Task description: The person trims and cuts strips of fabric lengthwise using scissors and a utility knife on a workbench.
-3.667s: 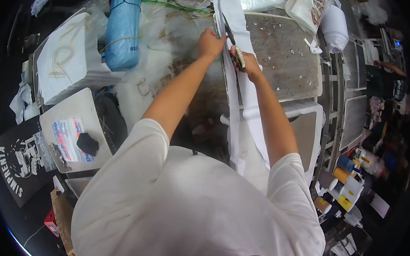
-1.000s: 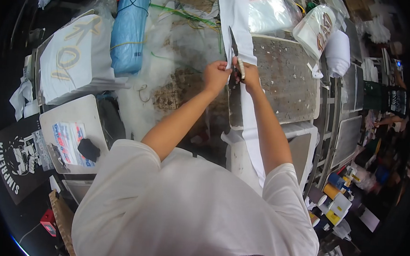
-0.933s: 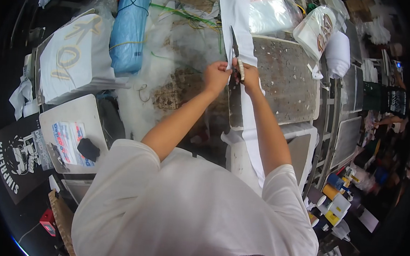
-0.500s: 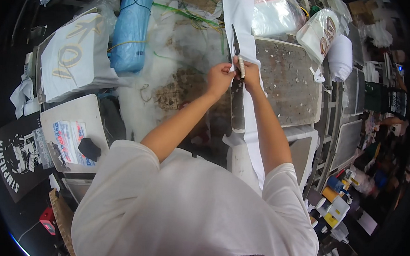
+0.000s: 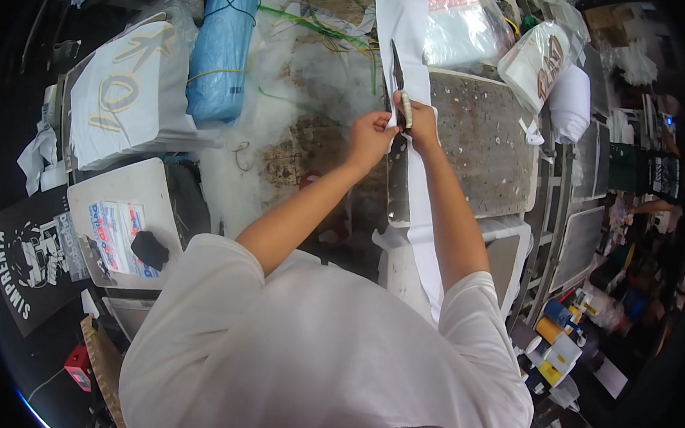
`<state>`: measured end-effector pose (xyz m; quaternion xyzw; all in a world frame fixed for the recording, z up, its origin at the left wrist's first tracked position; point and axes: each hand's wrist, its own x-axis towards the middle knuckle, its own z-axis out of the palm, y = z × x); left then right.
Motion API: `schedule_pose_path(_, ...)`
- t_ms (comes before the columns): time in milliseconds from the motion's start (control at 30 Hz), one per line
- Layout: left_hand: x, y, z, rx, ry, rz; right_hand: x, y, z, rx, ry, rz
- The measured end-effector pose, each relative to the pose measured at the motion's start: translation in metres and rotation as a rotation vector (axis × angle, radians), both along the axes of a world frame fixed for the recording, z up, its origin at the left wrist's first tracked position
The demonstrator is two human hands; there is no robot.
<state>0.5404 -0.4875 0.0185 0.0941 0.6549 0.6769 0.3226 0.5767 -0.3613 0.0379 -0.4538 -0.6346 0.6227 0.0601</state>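
Observation:
A long white strip of fabric (image 5: 405,20) runs from the top of the view down past my hands, over the right side of the work surface. My right hand (image 5: 418,124) is closed around the wrapped handles of the scissors (image 5: 399,70), whose dark blades point away from me along the fabric. Just to the left, my left hand (image 5: 372,141) pinches the fabric's left edge near the scissor handles. Below my right hand the strip (image 5: 422,234) hangs on toward my right sleeve.
A blue wrapped roll (image 5: 220,65) and a white stack with drawn lettering (image 5: 122,95) lie at left. Clear plastic bags (image 5: 463,31), a stained board (image 5: 484,144) and a white roll (image 5: 570,106) are at right. A person's dark clothing (image 5: 662,175) shows at far right.
Compared with the oldest frame, both hands and the scissors are lower and nearer my body. A narrow strip that hung beside the wider fabric below my hands no longer shows there.

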Motion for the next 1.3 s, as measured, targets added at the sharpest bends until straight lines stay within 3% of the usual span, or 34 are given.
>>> schedule_pose_path(533, 0.004, -0.007, 0.011, -0.064, 0.017, -0.089, -0.022, 0.017, -0.008, 0.063, -0.061, -0.005)
schedule_pose_path(733, 0.001, -0.011, 0.017, -0.044, -0.013, -0.069, -0.030, 0.022, 0.005, -0.036, -0.069, -0.015)
schedule_pose_path(1033, -0.004, -0.018, 0.036, -0.126, 0.035, -0.063, -0.026, 0.028, 0.009, 0.004, -0.106, 0.107)
schedule_pose_path(1300, 0.000, -0.024, 0.029, -0.077, 0.130, -0.048, -0.036, 0.025, 0.009, -0.075, -0.085, -0.006)
